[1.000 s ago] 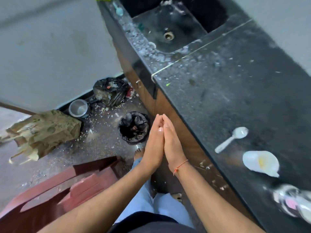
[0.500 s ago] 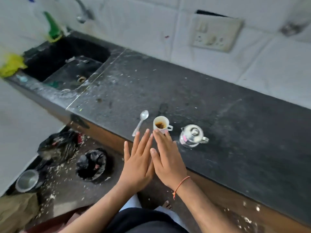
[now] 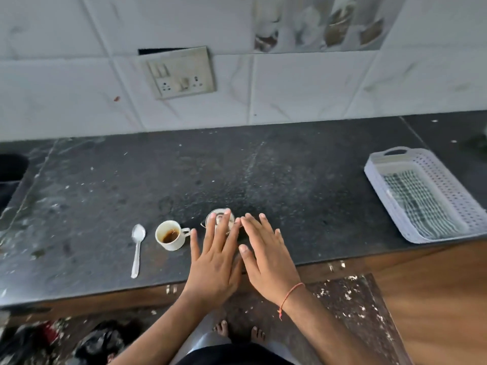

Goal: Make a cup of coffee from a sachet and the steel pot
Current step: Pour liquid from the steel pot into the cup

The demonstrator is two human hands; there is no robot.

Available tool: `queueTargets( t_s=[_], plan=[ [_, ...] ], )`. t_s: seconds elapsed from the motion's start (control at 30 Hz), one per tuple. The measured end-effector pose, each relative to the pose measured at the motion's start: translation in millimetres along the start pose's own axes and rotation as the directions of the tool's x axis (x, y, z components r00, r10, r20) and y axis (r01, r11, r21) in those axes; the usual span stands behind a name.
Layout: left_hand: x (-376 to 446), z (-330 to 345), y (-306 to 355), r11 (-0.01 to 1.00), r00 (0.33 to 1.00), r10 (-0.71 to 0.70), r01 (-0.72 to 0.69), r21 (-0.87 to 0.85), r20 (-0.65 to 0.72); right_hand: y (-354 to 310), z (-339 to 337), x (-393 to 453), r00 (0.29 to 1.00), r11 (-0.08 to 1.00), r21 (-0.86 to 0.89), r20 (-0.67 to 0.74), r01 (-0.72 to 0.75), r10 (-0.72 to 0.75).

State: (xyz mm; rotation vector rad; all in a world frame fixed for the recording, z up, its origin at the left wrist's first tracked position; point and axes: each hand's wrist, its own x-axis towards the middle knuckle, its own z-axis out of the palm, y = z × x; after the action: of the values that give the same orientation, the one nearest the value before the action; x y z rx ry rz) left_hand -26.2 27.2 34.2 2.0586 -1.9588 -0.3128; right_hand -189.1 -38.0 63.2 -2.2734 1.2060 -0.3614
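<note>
1. Nearest the camera, both hands hover flat above the front edge of the dark stone counter: the left hand and the right hand lie side by side, palms down, fingers straight and a little spread, holding nothing

2. Just beyond the left fingertips stands the steel pot, mostly hidden under those fingers (whether they touch its lid I cannot tell)

3. Left of the pot, just beside it, sits the white cup, upright, handle turned toward the pot, with a shallow brown liquid in the bottom; left again lies the spoon, bowl pointing away, apart from the cup

4. My reading: coffee is already in the cup and looks wet, so mixing seems at least begun; the cup is far from full, so either more pouring from the pot remains or the drink is finished small. No sachet shows anywhere

5. Nothing stands between the hands and pot or cup; the cup's nearness to the pot is the one thing to mind when lifting

6. Farther right rests a white perforated basket with a checked cloth inside, well apart; on the tiled wall behind hangs a switch plate, and the sink edge shows at far left
</note>
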Motion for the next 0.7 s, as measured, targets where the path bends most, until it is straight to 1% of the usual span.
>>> queueTargets(
  t_s=[0.13, 0.2, 0.33, 0.53, 0.6, 0.7],
  plan=[
    [16, 0, -11, 0.999, 1.0, 0.011, -0.011, -0.045, 0.008, 9, 5, 6, 0.999, 0.999, -0.016, -0.014, -0.049, 0.049],
    [20, 5, -25, 0.998, 1.0, -0.014, 0.014, -0.064, -0.008, 12, 10, 11, 0.998, 0.998, -0.018, -0.015, -0.065, 0.065],
    [22, 11, -57, 0.995, 0.997, -0.072, 0.072, -0.067, 0.005, 17, 24, 23, 0.995, 0.995, 0.001, 0.0, -0.095, 0.095],
    [29, 10, -80, 0.989, 0.991, -0.126, 0.129, -0.075, 0.04, 26, 37, 42, 0.992, 0.992, 0.019, 0.03, -0.124, 0.123],
    [33, 11, -82, 0.987, 0.99, -0.134, 0.137, -0.079, 0.041, 31, 38, 51, 0.992, 0.992, 0.028, 0.025, -0.121, 0.12],
    [38, 13, -83, 0.992, 0.993, -0.118, 0.118, -0.037, 0.018, 41, 39, 66, 0.995, 0.996, -0.001, 0.035, -0.093, 0.093]
  ],
)
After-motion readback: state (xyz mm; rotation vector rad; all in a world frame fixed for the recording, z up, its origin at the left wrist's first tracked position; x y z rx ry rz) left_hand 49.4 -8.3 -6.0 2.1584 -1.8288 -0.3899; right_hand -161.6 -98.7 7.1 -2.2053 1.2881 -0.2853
